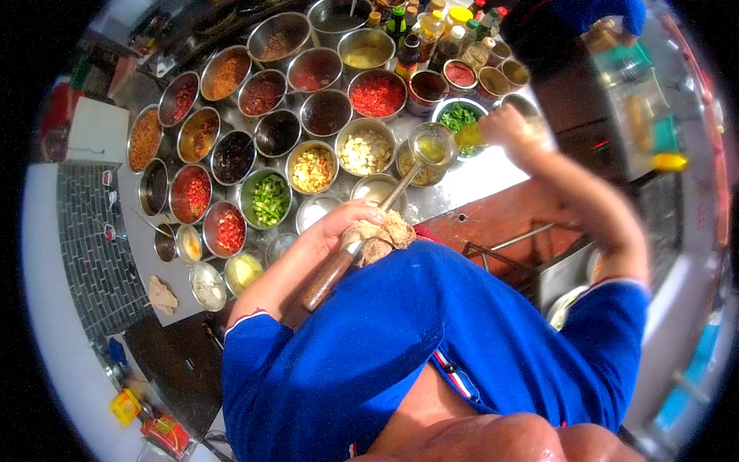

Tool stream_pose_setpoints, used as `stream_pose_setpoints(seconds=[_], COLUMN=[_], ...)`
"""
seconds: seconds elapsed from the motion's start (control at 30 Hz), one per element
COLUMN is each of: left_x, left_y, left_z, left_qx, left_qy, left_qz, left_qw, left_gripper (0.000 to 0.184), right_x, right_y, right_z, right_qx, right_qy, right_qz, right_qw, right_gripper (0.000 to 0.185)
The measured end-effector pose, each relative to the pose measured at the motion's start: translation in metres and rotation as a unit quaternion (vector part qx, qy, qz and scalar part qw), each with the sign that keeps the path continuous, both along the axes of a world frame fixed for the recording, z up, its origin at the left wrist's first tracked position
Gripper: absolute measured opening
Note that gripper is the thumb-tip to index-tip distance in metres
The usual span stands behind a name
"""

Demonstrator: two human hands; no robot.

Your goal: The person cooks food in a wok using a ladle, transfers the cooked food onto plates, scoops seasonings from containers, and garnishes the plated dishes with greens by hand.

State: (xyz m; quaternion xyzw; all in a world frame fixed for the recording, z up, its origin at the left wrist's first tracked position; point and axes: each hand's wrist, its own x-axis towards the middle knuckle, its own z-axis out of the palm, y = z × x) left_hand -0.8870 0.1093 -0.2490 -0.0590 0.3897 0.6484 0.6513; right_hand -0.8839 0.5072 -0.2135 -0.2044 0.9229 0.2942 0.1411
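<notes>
Left hand [352, 216] and right hand [514, 132], at the tabletop [496, 175] with bowls [289, 21], grip respectively the ladle [401, 187] with cloth [389, 234] and a blurred yellow thing [468, 136]. If the left one tilts carelessly, the greens [459, 117] could be flooded by the ladle's liquid [432, 148].

A long-handled silver metal ladle [399, 187], shiny, its brown wooden grip [327, 283] smooth; against its handle, bunched beige cloth [380, 240] (matt, rough-looking); left of the ladle, glossy round steel bowls [262, 29]; below it, a matt blue cloth shirt [331, 369].
</notes>
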Motion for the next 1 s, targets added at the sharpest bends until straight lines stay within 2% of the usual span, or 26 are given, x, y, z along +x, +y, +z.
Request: stream_pose_setpoints(seconds=[0.07,0.17,0.27,0.37,0.47,0.5,0.53,0.6,0.63,0.73,0.77,0.83,0.9,0.93,0.97,1.0], left_x=[0.001,0.000,-0.003,-0.011,-0.011,-0.011,-0.012,-0.013,-0.015,-0.014,-0.014,-0.013,-0.013,-0.009,-0.004,-0.001], left_y=[0.003,0.004,0.007,0.005,0.004,0.007,0.007,0.008,0.006,0.001,-0.001,-0.001,0.005,0.000,-0.011,-0.019], left_z=[0.005,0.015,0.022,0.027,0.024,0.035,0.037,0.038,0.028,0.029,0.036,0.051,0.075,0.063,0.039,0.028], left_qx=[-0.004,-0.036,-0.032,-0.088,-0.066,-0.048,-0.036,-0.010,-0.010,-0.072,-0.088,-0.080,-0.072,-0.087,-0.102,-0.117], left_qy=[-0.001,0.021,0.023,0.050,0.024,0.018,0.023,0.035,0.044,0.089,0.083,0.099,0.109,0.114,0.118,0.124], left_qz=[0.019,0.033,0.023,-0.011,0.010,0.019,0.029,0.050,0.045,0.063,0.068,0.072,0.071,0.083,0.095,0.108], left_qw=[1.000,0.999,0.999,0.995,0.997,0.999,0.999,0.998,0.998,0.991,0.990,0.989,0.989,0.986,0.983,0.979], left_gripper=[0.020,0.019,0.019,0.061,0.061,0.059,0.051,0.035,0.041,0.046,0.052,0.054,0.061,0.062,0.063,0.065], right_x=[-0.003,0.006,0.010,0.015,0.029,0.032,0.032,0.032,0.026,0.002,-0.011,-0.044,-0.084,-0.104,-0.124,-0.141], right_y=[-0.003,-0.008,0.014,0.007,0.033,0.024,0.024,0.016,0.022,0.023,0.020,0.015,0.020,0.021,0.021,0.021], right_z=[0.003,0.020,0.002,0.021,-0.018,-0.002,-0.004,-0.006,-0.013,-0.011,0.001,0.015,0.016,0.017,0.014,0.011], right_qx=[0.004,-0.016,-0.102,-0.184,-0.293,-0.268,-0.295,-0.344,-0.405,-0.583,-0.608,-0.686,-0.724,-0.724,-0.742,-0.717], right_qy=[-0.045,-0.028,0.014,0.036,0.069,0.049,0.065,0.111,0.100,0.161,0.160,0.174,0.205,0.222,0.239,0.263], right_qz=[-0.039,-0.044,-0.079,-0.185,-0.248,-0.243,-0.250,-0.280,-0.327,-0.311,-0.317,-0.327,-0.288,-0.264,-0.254,-0.257], right_qw=[0.998,0.998,0.992,0.965,0.921,0.931,0.920,0.889,0.848,0.733,0.710,0.626,0.592,0.597,0.572,0.593], right_gripper=[0.014,0.013,0.012,0.012,0.014,0.015,0.014,0.020,0.040,0.060,0.075,0.074,0.076,0.076,0.078,0.078])
